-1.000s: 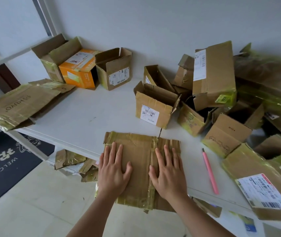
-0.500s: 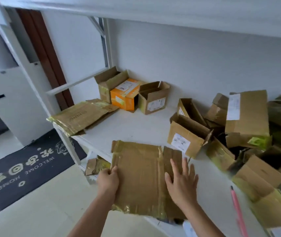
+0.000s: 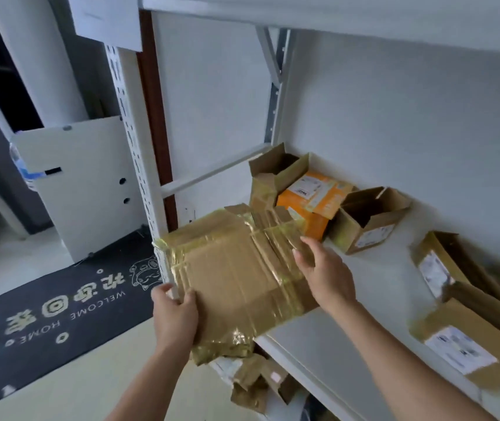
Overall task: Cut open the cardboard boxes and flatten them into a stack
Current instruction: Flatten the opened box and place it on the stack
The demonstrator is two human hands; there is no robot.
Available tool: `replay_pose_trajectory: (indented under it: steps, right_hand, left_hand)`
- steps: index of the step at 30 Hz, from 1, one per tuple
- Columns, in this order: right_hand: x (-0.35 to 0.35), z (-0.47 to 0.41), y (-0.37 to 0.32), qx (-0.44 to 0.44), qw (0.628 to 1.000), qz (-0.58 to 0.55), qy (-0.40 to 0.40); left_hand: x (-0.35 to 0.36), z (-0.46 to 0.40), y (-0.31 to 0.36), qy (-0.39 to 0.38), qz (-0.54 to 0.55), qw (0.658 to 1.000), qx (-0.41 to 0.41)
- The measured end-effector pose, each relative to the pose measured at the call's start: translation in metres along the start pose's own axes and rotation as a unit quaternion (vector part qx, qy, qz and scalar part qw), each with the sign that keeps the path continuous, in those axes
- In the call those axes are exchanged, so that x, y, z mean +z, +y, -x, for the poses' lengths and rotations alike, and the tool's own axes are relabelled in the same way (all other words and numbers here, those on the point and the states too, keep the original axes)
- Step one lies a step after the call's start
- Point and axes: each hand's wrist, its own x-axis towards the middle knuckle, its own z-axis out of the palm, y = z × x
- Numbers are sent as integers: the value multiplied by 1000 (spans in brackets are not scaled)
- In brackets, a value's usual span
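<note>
A flattened, tape-covered cardboard box (image 3: 236, 275) is held over the left end of the white shelf (image 3: 349, 329), above other flattened cardboard of which only an edge shows. My left hand (image 3: 176, 317) grips its near left edge, thumb on top. My right hand (image 3: 324, 271) holds its right side, fingers curled over the far right corner. Unflattened boxes stand behind: an open brown box (image 3: 273, 174), an orange box (image 3: 312, 205) and an open box with a label (image 3: 367, 220).
More boxes with labels (image 3: 461, 344) crowd the shelf's right side. A white perforated upright (image 3: 133, 147) stands at the shelf's left end. Cardboard scraps (image 3: 258, 384) lie on a lower level. A black welcome mat (image 3: 57, 308) covers the floor at left.
The flattened box has been lifted off the shelf's front edge and carried left to the earlier flattened cardboard. My left hand went from pressing flat to gripping its edge; my view turned left.
</note>
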Motion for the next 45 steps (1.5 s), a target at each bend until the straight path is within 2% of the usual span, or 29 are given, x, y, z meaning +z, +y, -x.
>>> replay_pose_trajectory:
  steps: [4,5,7,8,9,11,14,16,18,20,22,24,26,29,32,35,39,42,44,45]
  right_hand:
    - [46,-95,-28,-52,998,-22,-14]
    - [57,-116,-30,-62,998,-19,-21]
    - [80,-149,-29,-84,995,-5,-52]
    - [92,-162,-27,-97,992,4,-75]
    - [102,-172,-25,-103,990,18,-95]
    - [121,-188,-17,-100,987,70,-105]
    - [141,-193,-12,-70,984,144,-81]
    - [150,-193,-16,-44,983,171,-53]
    - [154,-193,-25,-53,975,213,-16]
    - [154,-189,-33,-61,985,161,-29]
    - [157,-180,-39,-35,989,88,-110]
    - [170,-165,-37,-30,979,129,-152]
    - [181,-155,-33,-31,981,139,-135]
    - [189,-152,-27,-40,992,74,-96]
    - [196,-151,-17,-45,998,-1,-32]
    - [200,-153,-15,-49,999,-6,-8]
    - [191,-152,-21,-43,995,34,-83]
    - [173,-154,-34,-41,982,113,-149]
    - [155,-156,-49,-70,981,149,-106]
    - [146,-159,-56,-97,983,146,-45]
  left_hand:
    - [9,-66,27,-38,-108,986,121]
    - [14,-81,30,-42,-184,971,146]
    - [27,-110,24,-35,-397,897,191]
    - [34,-124,17,-25,-461,855,237]
    - [42,-137,11,-27,-481,822,304]
    - [57,-159,0,-82,-466,783,403]
    - [76,-187,-12,-201,-482,759,388]
    - [82,-198,-13,-211,-508,738,391]
    - [88,-206,-14,-220,-511,735,387]
    - [91,-210,-12,-226,-513,735,380]
    - [92,-211,-10,-223,-527,728,378]
    - [93,-210,-9,-214,-542,725,366]
    - [94,-208,-6,-206,-559,719,358]
    - [93,-210,-3,-204,-569,711,359]
    - [92,-212,-7,-206,-553,720,365]
    - [93,-215,-6,-213,-542,727,364]
    - [92,-211,5,-236,-598,690,332]
    - [98,-202,26,-225,-663,634,330]
    - [109,-195,45,-206,-674,604,373]
    - [116,-192,53,-209,-659,607,392]
